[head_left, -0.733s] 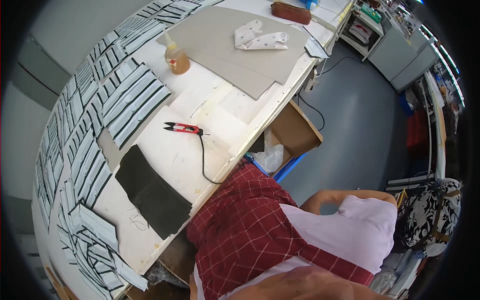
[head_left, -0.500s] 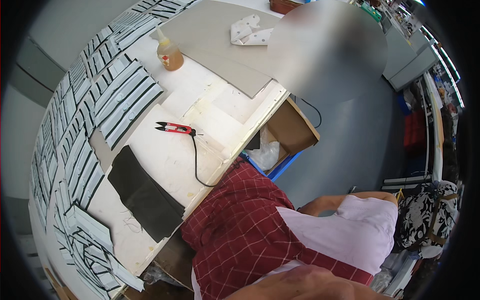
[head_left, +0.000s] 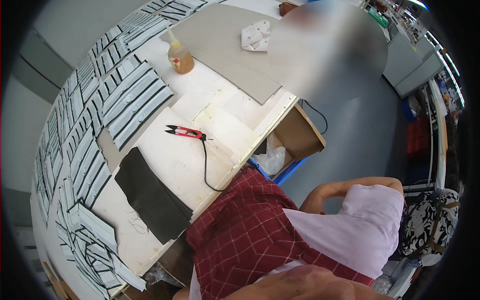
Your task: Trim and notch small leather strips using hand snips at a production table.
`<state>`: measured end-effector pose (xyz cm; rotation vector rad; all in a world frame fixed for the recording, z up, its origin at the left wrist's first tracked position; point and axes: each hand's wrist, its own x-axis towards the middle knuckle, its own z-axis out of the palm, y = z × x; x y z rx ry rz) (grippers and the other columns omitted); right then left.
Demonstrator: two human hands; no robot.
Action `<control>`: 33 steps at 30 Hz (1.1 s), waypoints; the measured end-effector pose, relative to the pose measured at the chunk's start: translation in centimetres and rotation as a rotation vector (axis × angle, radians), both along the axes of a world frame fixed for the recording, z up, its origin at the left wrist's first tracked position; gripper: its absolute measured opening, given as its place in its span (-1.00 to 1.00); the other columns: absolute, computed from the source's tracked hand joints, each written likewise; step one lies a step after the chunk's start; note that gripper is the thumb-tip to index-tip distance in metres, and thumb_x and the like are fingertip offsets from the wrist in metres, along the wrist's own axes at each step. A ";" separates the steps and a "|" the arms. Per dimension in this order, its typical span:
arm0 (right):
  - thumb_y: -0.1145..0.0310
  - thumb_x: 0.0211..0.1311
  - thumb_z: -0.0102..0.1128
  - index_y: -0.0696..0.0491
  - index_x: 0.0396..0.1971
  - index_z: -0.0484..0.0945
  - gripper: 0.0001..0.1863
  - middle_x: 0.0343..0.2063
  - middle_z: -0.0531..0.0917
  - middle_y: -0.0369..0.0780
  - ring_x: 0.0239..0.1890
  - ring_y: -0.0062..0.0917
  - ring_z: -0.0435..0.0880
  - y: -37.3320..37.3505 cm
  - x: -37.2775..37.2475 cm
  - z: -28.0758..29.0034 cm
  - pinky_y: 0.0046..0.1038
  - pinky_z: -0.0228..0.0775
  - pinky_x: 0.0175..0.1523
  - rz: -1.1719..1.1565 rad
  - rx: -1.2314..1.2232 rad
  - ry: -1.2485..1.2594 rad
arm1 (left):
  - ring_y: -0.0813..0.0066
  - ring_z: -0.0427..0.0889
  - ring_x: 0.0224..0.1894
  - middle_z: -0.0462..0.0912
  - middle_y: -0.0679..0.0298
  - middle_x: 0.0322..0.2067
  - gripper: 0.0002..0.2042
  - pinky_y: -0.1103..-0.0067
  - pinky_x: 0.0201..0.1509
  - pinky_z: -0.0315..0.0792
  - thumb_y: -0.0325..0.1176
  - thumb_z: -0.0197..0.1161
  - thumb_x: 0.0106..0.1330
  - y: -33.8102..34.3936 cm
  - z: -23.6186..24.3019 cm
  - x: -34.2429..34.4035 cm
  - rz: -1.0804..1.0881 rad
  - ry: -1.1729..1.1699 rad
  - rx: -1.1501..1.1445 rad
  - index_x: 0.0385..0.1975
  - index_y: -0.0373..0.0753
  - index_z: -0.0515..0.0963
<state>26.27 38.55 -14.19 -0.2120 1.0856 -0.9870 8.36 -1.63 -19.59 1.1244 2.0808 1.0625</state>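
My right hand (head_left: 312, 204) is at my side beside the red checked apron (head_left: 240, 220), mostly behind the white sleeve, fingers hidden. My left hand is out of sight. On the white table (head_left: 250, 120) nearest me lie a dark fabric stack (head_left: 150, 195) and red-and-black thread snips (head_left: 185, 132) with a black cord attached. Beyond them stands a bottle of amber liquid (head_left: 181, 61) with a pointed nozzle, beside grey board sheets (head_left: 230, 60) carrying a folded dotted cloth (head_left: 252, 36). Pale dark-striped strips (head_left: 135, 107) cover the table's left part.
An open cardboard box (head_left: 295, 130) in a blue crate (head_left: 285, 172) sits beside the table's edge, above a grey floor (head_left: 350, 145). Shelving and a patterned black-and-white bag (head_left: 425, 225) line the right. A brown pouch (head_left: 287, 7) is at the far end, beside a blurred patch.
My right arm and sleeve have risen a little in the picture. The view has shifted slightly. The table's items lie unchanged, and a blurred patch covers part of the upper right.
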 end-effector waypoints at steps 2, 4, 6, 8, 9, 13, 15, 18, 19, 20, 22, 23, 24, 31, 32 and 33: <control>0.22 0.07 0.47 0.21 0.22 0.43 -0.27 0.02 0.59 -0.06 -0.14 -0.30 0.69 1.3 4.5 -7.2 -0.29 0.70 -0.22 -0.095 -0.080 0.005 | 0.00 0.66 -0.30 0.63 0.01 -0.38 -0.81 0.31 -0.24 0.51 -0.31 0.22 0.20 0.0 0.0 -0.5 0.022 0.027 0.014 -0.27 -0.25 0.62; 0.20 0.04 0.52 0.28 0.32 0.30 -0.11 0.25 0.44 0.02 -0.05 -0.24 0.66 0.8 5.0 -7.2 -0.27 0.72 -0.14 -0.199 -0.168 0.000 | 0.00 0.66 -0.30 0.63 0.02 -0.38 -0.81 0.31 -0.24 0.51 -0.31 0.22 0.20 0.0 0.0 -0.4 0.036 0.042 0.021 -0.27 -0.25 0.62; 0.23 0.14 0.35 0.21 0.12 0.54 -0.43 -0.22 0.72 -0.08 -0.36 -0.37 0.73 0.4 5.3 -6.9 -0.34 0.69 -0.36 -0.070 -0.051 0.188 | 0.00 0.65 -0.31 0.63 0.02 -0.38 -0.81 0.31 -0.24 0.51 -0.31 0.22 0.20 -0.3 -0.2 0.1 0.041 0.041 0.022 -0.27 -0.25 0.62; 0.26 0.12 0.34 0.22 -0.01 0.59 -0.53 -0.30 0.72 -0.10 -0.41 -0.40 0.72 -0.8 2.0 -1.7 -0.37 0.66 -0.38 -0.041 0.013 0.171 | 0.01 0.65 -0.31 0.63 0.02 -0.38 -0.81 0.31 -0.25 0.51 -0.31 0.23 0.20 -0.5 -0.3 0.2 0.048 0.037 0.017 -0.27 -0.25 0.62; 0.29 0.09 0.34 0.23 -0.14 0.65 -0.61 -0.38 0.72 -0.11 -0.47 -0.43 0.71 -0.7 0.1 0.0 -0.40 0.62 -0.41 0.013 0.077 0.160 | 0.01 0.65 -0.31 0.63 0.02 -0.38 -0.81 0.31 -0.25 0.51 -0.31 0.23 0.20 -1.0 -0.3 0.6 0.070 0.032 0.012 -0.27 -0.25 0.62; 0.29 0.10 0.29 0.17 -0.59 0.62 -0.76 -0.69 0.59 -0.24 -0.58 -0.54 0.62 0.8 -1.1 -0.2 -0.44 0.46 -0.49 -0.050 0.089 0.172 | 0.01 0.65 -0.31 0.63 0.03 -0.39 -0.81 0.31 -0.25 0.50 -0.30 0.23 0.20 -2.9 0.2 2.3 0.037 -0.042 -0.083 -0.27 -0.25 0.62; 0.31 0.20 0.23 0.16 -0.39 0.68 -0.79 -0.68 0.62 -0.22 -0.64 -0.56 0.55 2.4 -2.2 -0.3 -0.41 0.39 -0.51 -0.116 0.060 0.244 | 0.02 0.65 -0.32 0.62 0.03 -0.39 -0.81 0.31 -0.25 0.50 -0.30 0.23 0.20 -7.1 1.6 4.7 0.019 -0.118 -0.187 -0.27 -0.24 0.62; 0.33 0.29 0.17 0.15 -0.24 0.69 -0.78 -0.64 0.61 -0.28 -0.66 -0.64 0.51 3.8 -3.7 2.4 -0.50 0.36 -0.50 -0.161 0.099 0.244 | 0.02 0.65 -0.32 0.62 0.03 -0.39 -0.81 0.31 -0.25 0.50 -0.30 0.23 0.20 -11.7 5.5 8.2 -0.027 -0.208 -0.358 -0.27 -0.24 0.62; 0.34 0.32 0.15 0.14 -0.22 0.69 -0.78 -0.63 0.61 -0.30 -0.65 -0.65 0.51 3.9 -4.1 2.7 -0.52 0.35 -0.49 -0.117 0.170 0.258 | 0.02 0.65 -0.32 0.62 0.03 -0.39 -0.81 0.31 -0.25 0.50 -0.30 0.23 0.20 -12.7 6.2 8.7 -0.029 -0.230 -0.385 -0.27 -0.24 0.62; 0.34 0.32 0.15 0.14 -0.22 0.69 -0.78 -0.63 0.61 -0.30 -0.65 -0.65 0.51 4.6 -3.4 1.7 -0.52 0.35 -0.49 -0.126 0.142 0.244 | 0.02 0.65 -0.32 0.62 0.03 -0.39 -0.81 0.31 -0.26 0.50 -0.30 0.23 0.20 -12.9 6.8 9.1 -0.025 -0.234 -0.415 -0.27 -0.24 0.62; 0.29 0.38 0.15 0.12 -0.14 0.67 -0.76 -0.57 0.62 -0.33 -0.60 -0.70 0.51 5.4 -2.2 0.3 -0.54 0.34 -0.48 -0.142 0.156 0.142 | 0.03 0.65 -0.32 0.62 0.03 -0.40 -0.81 0.32 -0.26 0.50 -0.30 0.23 0.20 -13.3 7.0 10.0 -0.012 -0.243 -0.443 -0.27 -0.24 0.62; 0.29 0.38 0.15 0.12 -0.14 0.67 -0.76 -0.57 0.62 -0.33 -0.60 -0.70 0.51 5.3 -2.1 0.7 -0.54 0.34 -0.48 -0.141 0.149 0.136 | 0.03 0.65 -0.32 0.62 0.04 -0.40 -0.81 0.32 -0.26 0.50 -0.30 0.23 0.20 -13.4 7.2 10.3 -0.002 -0.240 -0.450 -0.27 -0.24 0.62; 0.26 0.41 0.15 0.12 -0.10 0.65 -0.73 -0.51 0.64 -0.32 -0.54 -0.70 0.53 4.9 -1.8 1.2 -0.53 0.37 -0.42 -0.215 0.101 0.198 | 0.03 0.65 -0.33 0.62 0.04 -0.40 -0.81 0.32 -0.26 0.50 -0.30 0.24 0.20 -13.5 7.3 10.7 0.008 -0.232 -0.459 -0.27 -0.24 0.62; 0.23 0.48 0.08 0.13 0.05 0.55 -0.67 -0.22 0.68 -0.23 -0.17 -0.55 0.59 -1.6 -2.8 1.9 -0.46 0.44 -0.05 -0.518 0.013 0.392 | 0.04 0.65 -0.33 0.61 0.04 -0.40 -0.80 0.32 -0.26 0.50 -0.29 0.24 0.19 -11.8 6.8 11.1 0.112 -0.106 -0.409 -0.27 -0.24 0.62; 0.24 0.49 0.05 0.13 0.06 0.54 -0.67 -0.19 0.67 -0.21 -0.14 -0.52 0.59 -2.1 -2.8 1.6 -0.45 0.44 -0.02 -0.577 0.014 0.489 | 0.04 0.65 -0.33 0.61 0.05 -0.41 -0.80 0.32 -0.26 0.50 -0.29 0.24 0.19 -11.1 6.4 10.8 0.134 -0.076 -0.385 -0.27 -0.23 0.62; 0.24 0.49 0.00 0.14 0.02 0.55 -0.68 -0.20 0.67 -0.21 -0.13 -0.51 0.59 -2.7 -2.9 1.1 -0.42 0.43 0.01 -0.588 0.013 0.517 | 0.04 0.65 -0.34 0.61 0.05 -0.41 -0.80 0.32 -0.27 0.50 -0.29 0.24 0.19 -10.6 5.8 10.6 0.158 -0.048 -0.357 -0.27 -0.23 0.62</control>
